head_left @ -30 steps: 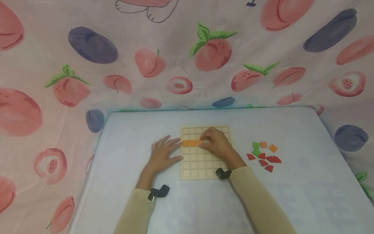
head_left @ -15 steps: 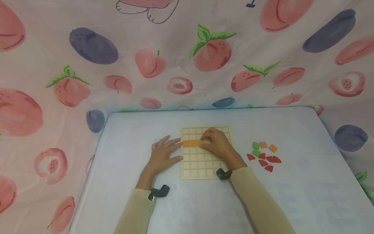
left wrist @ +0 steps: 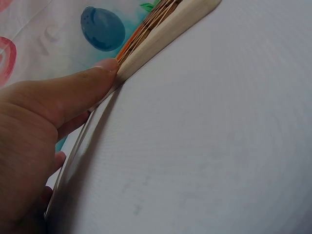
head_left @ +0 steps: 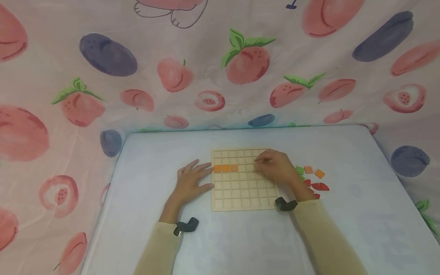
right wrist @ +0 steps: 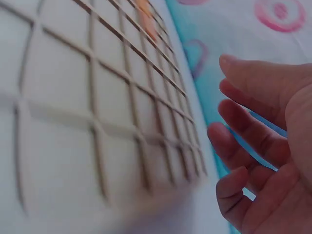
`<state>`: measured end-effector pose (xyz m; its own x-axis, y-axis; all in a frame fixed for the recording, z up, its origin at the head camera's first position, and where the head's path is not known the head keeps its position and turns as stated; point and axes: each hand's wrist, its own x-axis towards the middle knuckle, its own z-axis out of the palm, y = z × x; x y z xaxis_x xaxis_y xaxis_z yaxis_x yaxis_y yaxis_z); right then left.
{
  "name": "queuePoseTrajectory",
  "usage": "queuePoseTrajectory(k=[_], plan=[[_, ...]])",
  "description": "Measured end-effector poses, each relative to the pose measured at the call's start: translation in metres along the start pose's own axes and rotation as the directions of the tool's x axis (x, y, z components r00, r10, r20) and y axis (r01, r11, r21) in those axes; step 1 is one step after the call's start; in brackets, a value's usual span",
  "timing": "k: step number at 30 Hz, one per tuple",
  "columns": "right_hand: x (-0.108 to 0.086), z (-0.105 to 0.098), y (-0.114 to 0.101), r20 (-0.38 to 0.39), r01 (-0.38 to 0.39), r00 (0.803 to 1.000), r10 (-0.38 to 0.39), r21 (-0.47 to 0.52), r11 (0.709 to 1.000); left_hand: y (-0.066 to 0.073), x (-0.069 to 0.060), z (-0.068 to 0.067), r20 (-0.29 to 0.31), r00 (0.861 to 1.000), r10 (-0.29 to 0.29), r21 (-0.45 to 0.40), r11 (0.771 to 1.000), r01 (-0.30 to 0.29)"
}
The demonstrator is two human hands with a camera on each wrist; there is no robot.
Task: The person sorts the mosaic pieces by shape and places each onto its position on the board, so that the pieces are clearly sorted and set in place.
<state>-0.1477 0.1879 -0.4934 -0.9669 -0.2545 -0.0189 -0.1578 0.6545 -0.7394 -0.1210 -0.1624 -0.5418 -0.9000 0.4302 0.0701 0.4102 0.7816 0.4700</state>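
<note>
A light wooden grid board lies flat on the table. Three orange square tiles sit side by side in its third row from the back, at the left end. My left hand rests against the board's left edge with fingers spread; the left wrist view shows its thumb touching the board's rim. Over the right part of the board hovers my right hand, slightly blurred. In the right wrist view its fingers are loosely bent, apart from the board, and nothing shows between them.
To the right of the board lie loose pieces: two orange squares, green squares and several red quarter-round pieces, partly hidden by my right arm. Behind the white table hangs a fruit-patterned cloth.
My right hand has let go of the third orange tile and moved right, off the tile row. The left hand stays at the board's left edge.
</note>
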Motion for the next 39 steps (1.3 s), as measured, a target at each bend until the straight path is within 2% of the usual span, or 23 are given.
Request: queuePoseTrajectory(k=[5,9,16,23,31,34,39], plan=[[-0.016,-0.035,0.014,-0.032,-0.051,0.998,0.049,-0.054,0.997,0.001,-0.001,0.0,0.003,1.0,-0.008,-0.005,1.0,0.008],[-0.028,-0.058,0.027,-0.061,-0.132,0.99,0.125,-0.117,0.984,0.001,-0.002,0.001,0.001,1.0,-0.005,0.004,1.0,0.005],[-0.045,-0.087,0.046,-0.056,-0.238,0.971,0.232,-0.18,0.954,0.0,-0.002,0.003,-0.007,1.0,0.0,0.002,1.0,0.0],[-0.056,-0.098,0.067,-0.001,-0.331,0.941,0.338,-0.205,0.921,-0.001,-0.001,0.004,-0.009,1.0,0.004,0.012,1.0,-0.004],[-0.064,-0.102,0.097,0.031,-0.311,0.943,0.331,-0.269,0.912,-0.002,0.001,0.003,0.013,1.0,-0.006,0.015,1.0,0.006],[-0.065,-0.102,0.101,0.037,-0.324,0.938,0.346,-0.269,0.907,-0.002,0.001,0.002,0.018,1.0,-0.011,0.016,1.0,0.01],[-0.066,-0.102,0.1,0.031,-0.309,0.943,0.33,-0.275,0.91,-0.003,0.001,0.003,0.01,1.0,-0.006,0.016,1.0,0.006]])
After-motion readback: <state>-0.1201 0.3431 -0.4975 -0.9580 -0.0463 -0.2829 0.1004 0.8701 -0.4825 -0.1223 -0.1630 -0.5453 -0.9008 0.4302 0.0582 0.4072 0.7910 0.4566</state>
